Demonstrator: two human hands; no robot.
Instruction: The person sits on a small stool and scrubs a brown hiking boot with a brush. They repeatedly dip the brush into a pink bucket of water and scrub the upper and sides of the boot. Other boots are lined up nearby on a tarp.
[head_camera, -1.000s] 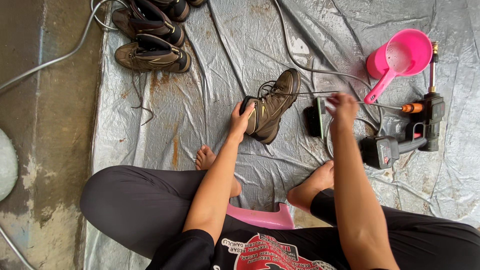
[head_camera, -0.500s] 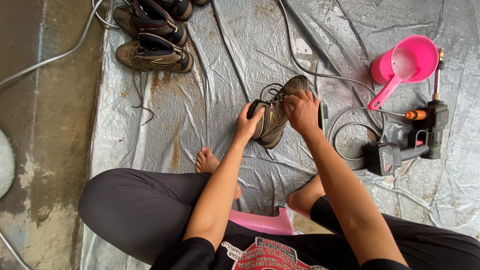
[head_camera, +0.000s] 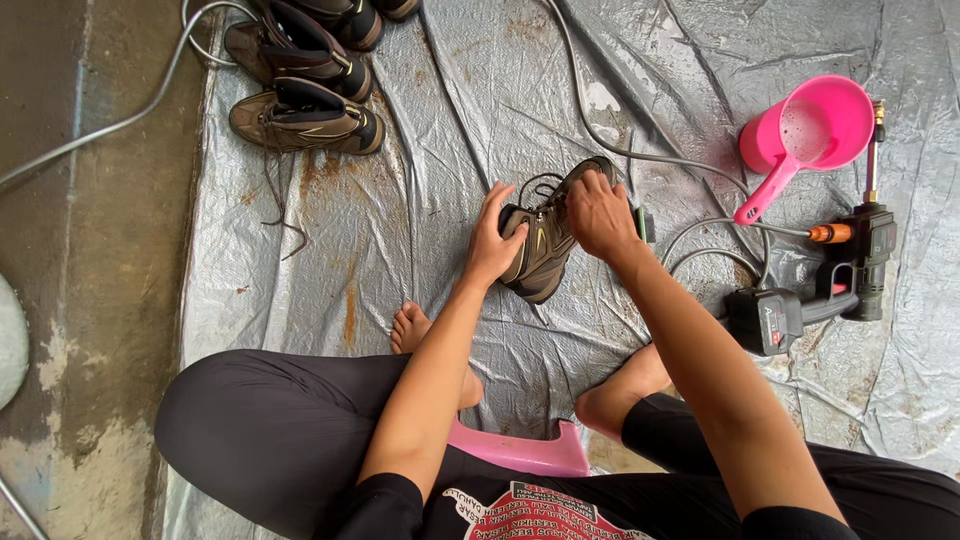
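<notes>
We record one brown lace-up hiking boot (head_camera: 545, 245) lying on a crinkled silver-grey plastic tarpaulin (head_camera: 420, 200), just ahead of our bare feet, near the middle of the sheet. Its long axis runs on a diagonal: the toe points up and to the right, away from us, and the heel and collar sit down and to the left, nearer our knees. Our left hand (head_camera: 492, 240) is clasped around the heel and collar of the boot. Our right hand (head_camera: 598, 213) rests over the laced top near the toe, fingers curled onto it; whether it pinches the laces we cannot tell. Further boots of the same brown kind (head_camera: 305, 118) lie at the far left edge of the tarpaulin; we count at least three there, the uppermost cut off by the frame. To the right we count one bright pink plastic scoop with a long handle (head_camera: 805, 130), one black cordless spray gun with an orange collar (head_camera: 815, 275), and one grey hose (head_camera: 590, 110) looping across the sheet. One pink low stool edge (head_camera: 520, 445) shows beneath us. Bare stained concrete floor (head_camera: 90, 280) borders the tarpaulin on the left.
</notes>
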